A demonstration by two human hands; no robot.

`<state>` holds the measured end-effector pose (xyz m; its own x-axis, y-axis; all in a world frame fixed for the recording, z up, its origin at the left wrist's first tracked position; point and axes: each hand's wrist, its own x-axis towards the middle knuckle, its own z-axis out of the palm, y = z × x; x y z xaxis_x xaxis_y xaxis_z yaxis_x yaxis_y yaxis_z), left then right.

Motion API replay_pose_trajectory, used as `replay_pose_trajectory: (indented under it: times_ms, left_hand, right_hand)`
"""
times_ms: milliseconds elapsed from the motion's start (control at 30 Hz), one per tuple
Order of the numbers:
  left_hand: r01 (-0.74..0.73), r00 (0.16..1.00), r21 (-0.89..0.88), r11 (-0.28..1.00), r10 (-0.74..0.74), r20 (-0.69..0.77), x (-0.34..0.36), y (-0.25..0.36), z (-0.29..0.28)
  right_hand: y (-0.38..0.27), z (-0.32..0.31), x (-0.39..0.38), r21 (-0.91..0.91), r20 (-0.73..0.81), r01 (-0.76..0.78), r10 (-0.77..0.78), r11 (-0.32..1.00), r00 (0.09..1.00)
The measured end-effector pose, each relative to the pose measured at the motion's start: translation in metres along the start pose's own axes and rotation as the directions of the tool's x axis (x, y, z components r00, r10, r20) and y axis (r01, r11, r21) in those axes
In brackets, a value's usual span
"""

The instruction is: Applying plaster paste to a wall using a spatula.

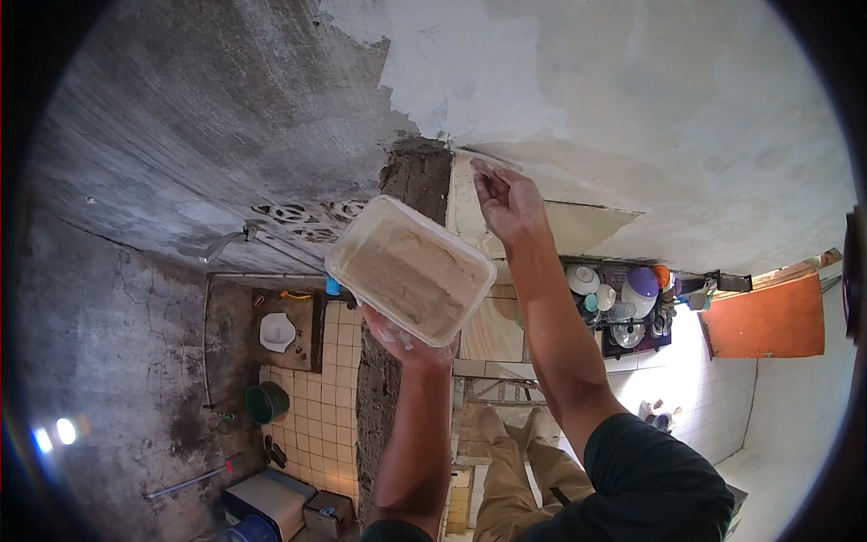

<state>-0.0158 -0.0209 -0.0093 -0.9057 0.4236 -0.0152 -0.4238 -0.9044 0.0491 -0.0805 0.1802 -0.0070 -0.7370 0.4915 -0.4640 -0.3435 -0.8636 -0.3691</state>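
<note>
My left hand [397, 334] supports a white rectangular plastic tub [411, 206] from underneath, with pale, creamy paste [411, 271] spread inside it. Above and right of the tub, my right hand [506, 199] is raised against the edge of the patchy white plastered wall [560, 90], its fingers bent together and dusted pale. What they hold, if anything, is too unclear to name. A rough dark cement strip [415, 181] runs down behind the tub, beside a pale tiled band [465, 208].
Below right stands a rack of dishes [623, 307] near an orange panel [763, 316]. Down left are a squat toilet [276, 332], a green bucket [266, 402], pipes [208, 343] and bins [266, 497]. A metal ladder [506, 393] is under my feet.
</note>
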Motion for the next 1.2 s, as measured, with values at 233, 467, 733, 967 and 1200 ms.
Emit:
replay_pose_trajectory:
  times_ms: [233,467,733,967,1200]
  left_hand:
    - [0.034,0.999,-0.017,0.999,-0.034,-0.004,0.000,0.001,-0.005]
    - [0.070,0.996,-0.052,0.996,-0.067,0.059,0.001,-0.003,-0.010]
    - [-0.021,0.998,0.074,0.997,0.024,-0.050,-0.001,-0.001,-0.006]
    - [0.058,0.998,-0.036,0.998,-0.059,-0.031,-0.002,-0.009,-0.004]
    - [-0.007,0.997,0.101,0.995,0.014,-0.072,0.001,0.000,0.001]
  right_hand:
    - [0.031,-0.067,0.015,-0.079,-0.072,0.034,-0.040,0.996,0.997]
    - [-0.001,-0.044,0.074,0.256,-0.153,-0.078,0.119,0.964,0.981]
    - [0.034,-0.062,0.015,0.060,-0.096,0.024,-0.018,0.998,0.995]
    - [0.008,-0.052,0.076,0.071,-0.163,-0.008,0.019,0.997,0.986]
    - [0.035,-0.062,-0.020,-0.011,-0.005,0.133,-0.133,0.991,0.991]
